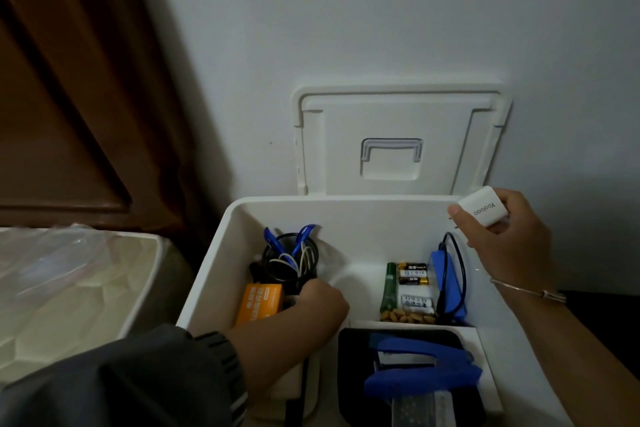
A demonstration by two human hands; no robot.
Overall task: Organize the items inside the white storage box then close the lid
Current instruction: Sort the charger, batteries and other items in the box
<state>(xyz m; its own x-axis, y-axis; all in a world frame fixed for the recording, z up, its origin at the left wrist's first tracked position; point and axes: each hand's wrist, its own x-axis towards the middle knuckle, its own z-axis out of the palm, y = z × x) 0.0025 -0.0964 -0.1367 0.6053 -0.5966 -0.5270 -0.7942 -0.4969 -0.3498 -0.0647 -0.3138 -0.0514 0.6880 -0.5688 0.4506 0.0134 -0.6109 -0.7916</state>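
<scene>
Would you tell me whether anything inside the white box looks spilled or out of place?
Yes: small tan pieces lie loose on the floor of the white storage box, beside the batteries, like something spilled; what they are is unclear.

Left hand (320,302): fingers curl under the back of the hand at the base of the black mesh cup (289,263), out of sight; we cannot tell whether they grip anything. The wrist covers the near end of the orange packet (258,303). Print on the batteries (414,274) is too small for us to read. White charger (483,206): prongs mostly hidden by the thumb of the right hand (509,236). The bottom edge cuts off the near wall of the white storage box (214,253) and the clear item (420,409) under the blue stapler (422,367).
</scene>
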